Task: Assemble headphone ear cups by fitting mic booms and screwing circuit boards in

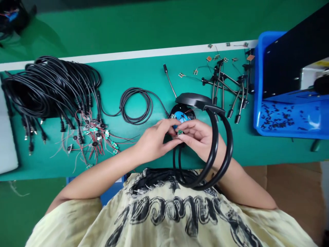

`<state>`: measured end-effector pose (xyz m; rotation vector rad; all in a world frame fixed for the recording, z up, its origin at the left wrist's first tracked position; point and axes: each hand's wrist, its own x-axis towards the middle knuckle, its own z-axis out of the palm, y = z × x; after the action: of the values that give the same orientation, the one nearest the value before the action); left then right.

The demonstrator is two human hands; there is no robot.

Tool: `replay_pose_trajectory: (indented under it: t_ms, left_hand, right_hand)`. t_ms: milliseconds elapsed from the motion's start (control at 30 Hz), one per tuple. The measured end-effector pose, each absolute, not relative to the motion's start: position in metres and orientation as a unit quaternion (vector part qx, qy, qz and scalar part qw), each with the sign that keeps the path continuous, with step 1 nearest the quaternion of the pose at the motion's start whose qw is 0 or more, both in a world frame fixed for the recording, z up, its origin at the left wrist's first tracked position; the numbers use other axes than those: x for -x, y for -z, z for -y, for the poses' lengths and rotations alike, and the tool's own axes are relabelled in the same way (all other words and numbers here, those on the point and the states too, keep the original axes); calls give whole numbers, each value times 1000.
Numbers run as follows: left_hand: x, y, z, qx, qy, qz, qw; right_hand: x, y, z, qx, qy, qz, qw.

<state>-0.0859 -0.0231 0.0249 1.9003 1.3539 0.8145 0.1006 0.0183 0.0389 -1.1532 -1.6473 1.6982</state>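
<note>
A black headset with a double headband point(214, 147) lies in front of me, one earcup point(192, 99) tilted up and the other opened to show a blue inside point(183, 117). Between the fingertips of my right hand point(199, 137) is a small green circuit board point(180, 132). My left hand point(156, 139) has its thumb and fingers closed at the same spot beside the open earcup; what they pinch is too small to make out. From the earcup a black cable point(137, 118) runs left into a coil. The headset's microphone boom point(170, 80) points away from me.
At left lies a heap of coiled black cables point(51, 85) with wired circuit boards point(94, 133) at their ends. Several microphone booms point(222, 82) and small boards point(195, 71) are spread at right. A blue bin point(290, 127) holding small black parts and a black box point(295, 61) stand at far right.
</note>
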Motion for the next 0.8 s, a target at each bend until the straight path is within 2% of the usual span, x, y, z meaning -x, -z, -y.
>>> replay_pose_trajectory:
  t_ms: [100, 233, 333, 600, 667, 800]
  left_hand:
    - [82, -25, 22, -725, -309, -521, 328]
    - [78, -26, 20, -772, -325, -506, 205]
    - [75, -27, 19, -797, -336, -478, 154]
    - [73, -26, 21, -788, -334, -493, 158]
    - [75, -28, 18, -782, -330, -495, 185]
    - [75, -31, 0, -806, -278, -498, 159]
  right_hand:
    - [-109, -42, -18, 439, -585, 642, 229]
    - [-112, -38, -20, 460, -602, 598, 261]
    - [-111, -33, -21, 463, -644, 542, 278]
    - [-112, -25, -19, 436, -694, 509, 262]
    - [-118, -23, -21, 444, -649, 562, 255]
    - [-131, -18, -31, 536, -392, 715, 219]
